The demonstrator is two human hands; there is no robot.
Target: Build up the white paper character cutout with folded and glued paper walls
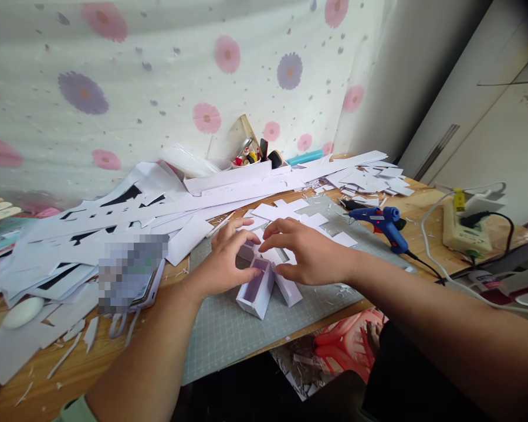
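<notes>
A small open-topped white box, built from stiff board, stands on the grey-green cutting mat. My left hand curls over its left side, with the thumb at the box's rim and the fingers bent toward its far end. From the right, my right hand arches over the same work, its thumb by the wall where a second white board piece leans outward. Fingers and thumbs hide part of the far end, so the exact contact there is unclear. Flat white cut pieces lie just behind the hands.
A blue glue gun rests at the mat's right, its cord running toward a power strip. White offcuts cover the table's left and back. A phone-like device lies left of the mat. A tool container stands behind.
</notes>
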